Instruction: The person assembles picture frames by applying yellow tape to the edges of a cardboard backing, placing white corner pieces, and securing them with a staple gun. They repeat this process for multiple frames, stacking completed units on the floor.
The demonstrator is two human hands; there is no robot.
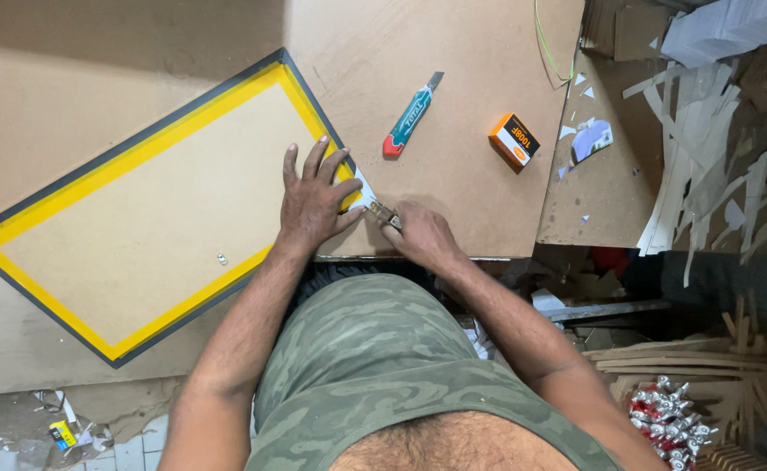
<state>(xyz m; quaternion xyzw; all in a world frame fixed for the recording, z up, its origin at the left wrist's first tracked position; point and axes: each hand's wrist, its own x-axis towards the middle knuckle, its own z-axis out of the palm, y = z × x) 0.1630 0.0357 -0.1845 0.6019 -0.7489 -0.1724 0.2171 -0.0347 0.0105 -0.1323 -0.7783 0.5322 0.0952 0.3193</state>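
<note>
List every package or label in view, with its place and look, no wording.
Small box: on the brown board right of the knife, rectangular, orange and black.
Utility knife: above the right hand, green and red with a printed body.
Small packet: on the floor, lower left, yellow and black.

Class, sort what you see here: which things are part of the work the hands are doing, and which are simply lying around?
In use:
- left hand pressing flat on the yellow-bordered board
- right hand gripping a small metal tool at the board's corner

Lying about:
- green utility knife
- orange box
- paper strips
- bundle of shiny pieces
</note>
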